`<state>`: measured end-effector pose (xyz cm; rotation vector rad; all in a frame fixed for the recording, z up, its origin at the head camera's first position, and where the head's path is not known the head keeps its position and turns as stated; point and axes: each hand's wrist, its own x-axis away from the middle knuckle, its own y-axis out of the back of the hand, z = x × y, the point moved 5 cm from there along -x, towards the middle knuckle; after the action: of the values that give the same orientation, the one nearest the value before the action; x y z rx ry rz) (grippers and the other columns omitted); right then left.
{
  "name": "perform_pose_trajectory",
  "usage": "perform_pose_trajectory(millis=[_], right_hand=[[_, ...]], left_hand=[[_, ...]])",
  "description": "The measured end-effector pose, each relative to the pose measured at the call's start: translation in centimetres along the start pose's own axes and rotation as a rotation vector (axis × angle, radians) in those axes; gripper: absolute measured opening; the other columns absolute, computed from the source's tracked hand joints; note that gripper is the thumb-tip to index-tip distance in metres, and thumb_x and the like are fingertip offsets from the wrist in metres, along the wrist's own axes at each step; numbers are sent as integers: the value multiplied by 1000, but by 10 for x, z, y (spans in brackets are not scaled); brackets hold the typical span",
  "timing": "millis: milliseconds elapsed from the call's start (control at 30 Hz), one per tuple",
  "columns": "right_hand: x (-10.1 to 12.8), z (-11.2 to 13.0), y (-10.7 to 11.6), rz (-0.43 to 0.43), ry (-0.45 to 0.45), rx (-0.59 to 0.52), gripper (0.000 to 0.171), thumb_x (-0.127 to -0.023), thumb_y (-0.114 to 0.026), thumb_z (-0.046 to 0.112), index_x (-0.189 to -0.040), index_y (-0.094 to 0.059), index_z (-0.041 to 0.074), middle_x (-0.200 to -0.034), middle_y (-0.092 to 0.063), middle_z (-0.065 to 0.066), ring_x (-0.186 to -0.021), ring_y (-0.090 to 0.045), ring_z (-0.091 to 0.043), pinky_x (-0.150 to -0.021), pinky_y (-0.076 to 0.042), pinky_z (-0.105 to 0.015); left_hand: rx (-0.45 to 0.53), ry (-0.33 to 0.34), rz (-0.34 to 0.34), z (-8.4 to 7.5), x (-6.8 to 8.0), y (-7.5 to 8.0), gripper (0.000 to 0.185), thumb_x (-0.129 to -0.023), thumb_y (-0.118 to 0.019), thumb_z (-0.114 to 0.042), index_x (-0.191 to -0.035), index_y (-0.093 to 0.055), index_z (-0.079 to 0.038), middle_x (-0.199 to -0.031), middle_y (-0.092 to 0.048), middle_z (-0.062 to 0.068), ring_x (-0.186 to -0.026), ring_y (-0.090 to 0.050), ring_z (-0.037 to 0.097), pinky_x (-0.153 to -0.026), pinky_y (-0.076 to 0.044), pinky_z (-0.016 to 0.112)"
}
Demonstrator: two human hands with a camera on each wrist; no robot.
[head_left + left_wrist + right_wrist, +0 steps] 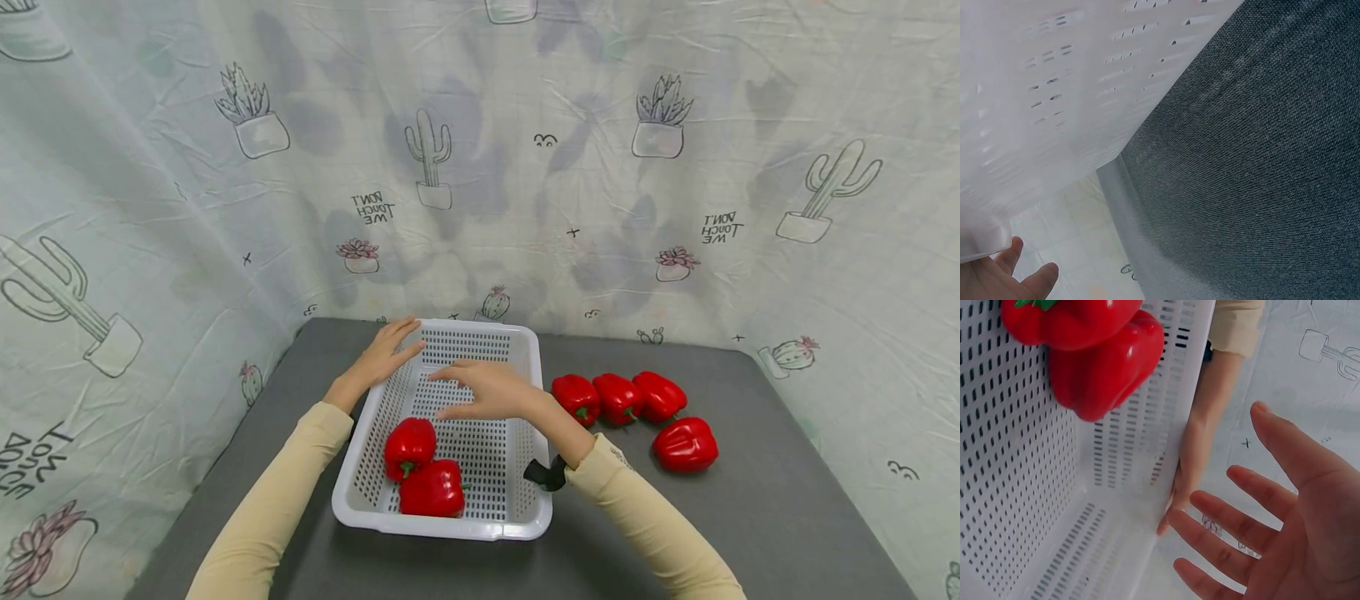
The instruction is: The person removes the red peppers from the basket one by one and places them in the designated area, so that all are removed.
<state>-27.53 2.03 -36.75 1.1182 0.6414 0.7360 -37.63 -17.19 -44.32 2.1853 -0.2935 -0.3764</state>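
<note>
A white perforated plastic basket (442, 527) stands on the grey table. Two red bell peppers, one upright (410, 446) and one on its side (433, 489), lie in its near left corner. At the basket's far left rim rests my left hand (384, 354), its fingers extended; the left wrist view shows fingers (1040, 280) at the rim. Over the basket's middle hovers my right hand (491, 390), fingers spread and holding nothing. Its palm and separated fingers (1225, 550) show plainly in the right wrist view, apart from the peppers (1107, 369).
Several more red bell peppers sit on the table right of the basket: three in a row, including the middle one (618, 397), and another (686, 445) nearer. A curtain (480, 167) printed with cacti hangs behind the table. A dark strap (546, 474) is around the right wrist.
</note>
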Motion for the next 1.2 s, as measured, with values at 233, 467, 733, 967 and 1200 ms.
perform_pose_trajectory(millis=[233, 467, 733, 967, 1200], right_hand=[[-13, 9, -12, 65, 45, -10, 57, -85, -60, 50, -134, -51, 24, -132, -54, 3, -114, -54, -11, -88, -49, -29], [-24, 12, -29, 146, 47, -66, 59, -83, -62, 48, -135, -49, 22, -132, -53, 2, -113, -54, -11, -91, -48, -28], [-32, 12, -51, 270, 21, -54, 67, -82, -63, 49, -139, -45, 19, -140, -46, -1, -128, -43, -18, -102, -41, -37], [-35, 14, -66, 361, -3, -98, 72, -80, -66, 47, -141, -41, 19, -143, -42, -4, -128, -41, -19, -101, -41, -38], [-41, 15, -75, 408, -3, -135, 74, -79, -69, 44, -142, -39, 18, -141, -44, -2, -125, -43, -16, -99, -43, -34]], left_hand=[[-11, 0, 13, 1, -1, -1, 63, -96, -43, -46, -148, -27, -14, -155, -15, 6, -142, -7, 33, -106, -13, 64], [-2, -4, 17, 2, -1, -1, 64, -96, -41, -49, -148, -27, -15, -155, -15, 4, -142, -6, 31, -107, -13, 64], [-5, -15, 11, 2, -2, -1, 64, -95, -43, -47, -147, -28, -13, -154, -18, 11, -141, -9, 35, -106, -13, 64], [-4, -11, 5, 2, -2, -2, 63, -95, -44, -46, -147, -28, -13, -154, -19, 10, -141, -10, 35, -107, -13, 63], [7, -6, 4, 2, -1, 1, 63, -95, -45, -45, -147, -29, -13, -154, -19, 9, -141, -9, 33, -108, -13, 62]])
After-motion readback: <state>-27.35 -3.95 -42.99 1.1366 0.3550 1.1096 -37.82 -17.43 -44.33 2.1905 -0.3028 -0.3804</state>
